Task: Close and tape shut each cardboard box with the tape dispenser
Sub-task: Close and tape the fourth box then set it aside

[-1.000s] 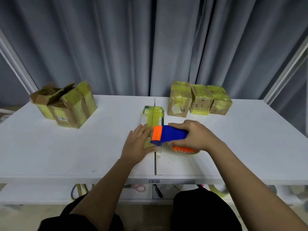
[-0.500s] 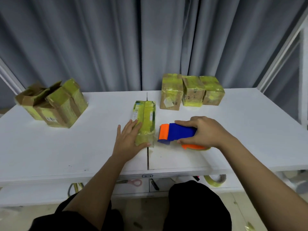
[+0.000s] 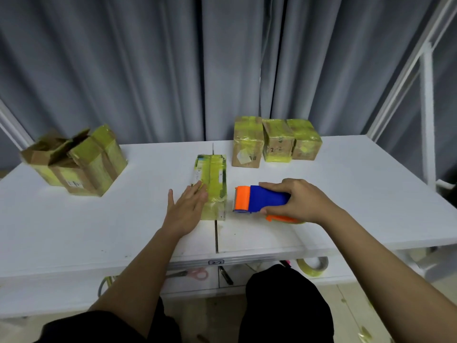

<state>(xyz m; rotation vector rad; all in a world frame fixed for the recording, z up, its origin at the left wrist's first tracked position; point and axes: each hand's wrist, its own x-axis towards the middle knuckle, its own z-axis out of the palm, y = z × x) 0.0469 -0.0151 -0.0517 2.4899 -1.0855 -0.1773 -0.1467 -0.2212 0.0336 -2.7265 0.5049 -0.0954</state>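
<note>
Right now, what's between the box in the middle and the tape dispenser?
Nothing: in the head view only a bare strip of white table separates the box from the tape dispenser, which the right hand holds.

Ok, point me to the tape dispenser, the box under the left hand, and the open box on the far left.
tape dispenser (image 3: 268, 200), head view, on its blue body.
flat box (image 3: 212, 174), head view, on its taped top face.
open box (image 3: 40, 154), head view, on a raised cardboard flap.
</note>
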